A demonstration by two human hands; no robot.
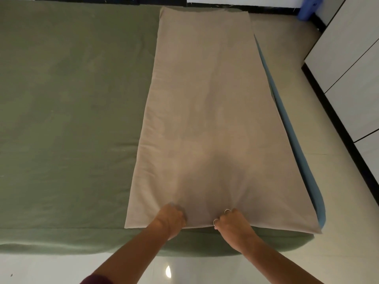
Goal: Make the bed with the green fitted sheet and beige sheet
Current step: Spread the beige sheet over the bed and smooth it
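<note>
Pale floor (287,99) and white cabinet fronts (348,64) flank the bed; a blue mattress edge (291,128) peeks out. Fingertips are buried in cloth. The folded beige sheet (205,111) runs lengthwise away along the green fitted sheet (67,103), right side. Left hand (171,221) and right hand (232,223) each pinch its near edge.

No readable text anywhere in view.

Neither the green fitted sheet (67,103) nor the beige sheet (205,119) carries any label, brand or number, and the blue object (309,9) at the far wall is too small and blurred to show any marking.
</note>
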